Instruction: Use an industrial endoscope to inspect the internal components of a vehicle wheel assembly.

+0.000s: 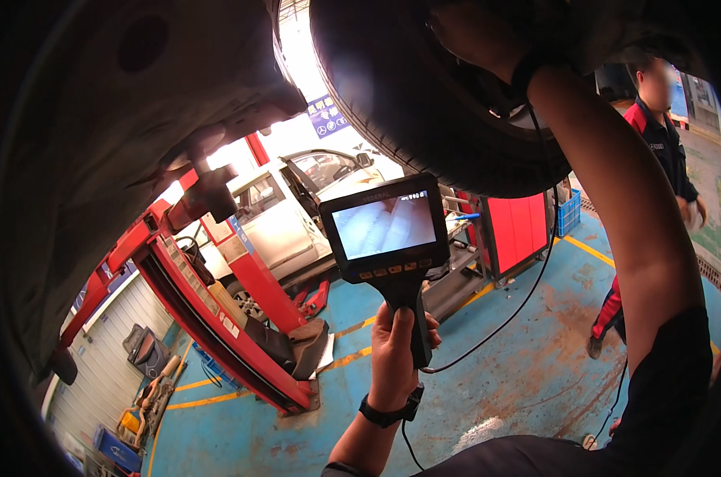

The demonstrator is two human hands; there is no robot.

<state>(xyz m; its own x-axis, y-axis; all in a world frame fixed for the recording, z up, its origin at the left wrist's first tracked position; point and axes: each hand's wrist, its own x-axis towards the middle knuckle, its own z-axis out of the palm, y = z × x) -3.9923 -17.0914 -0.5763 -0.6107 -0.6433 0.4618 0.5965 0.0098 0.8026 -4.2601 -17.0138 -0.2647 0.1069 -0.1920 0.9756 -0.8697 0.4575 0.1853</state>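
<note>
My left hand is wrapped round the handle of a black handheld inspection camera, its thumb on the front of the grip. The lit screen shows a pale, bluish close-up with ridges. From the handle's base a thin black cable loops right and climbs to my right wrist. My right arm is raised, and the right hand reaches up beside the inner side of a tyre under the lifted vehicle. Shadow hides its fingers and whatever they touch.
The dark underbody hangs overhead at left. A red lift post stands left, with a white car behind. A red tool cabinet and blue crate stand beyond the tyre. Another person is at right.
</note>
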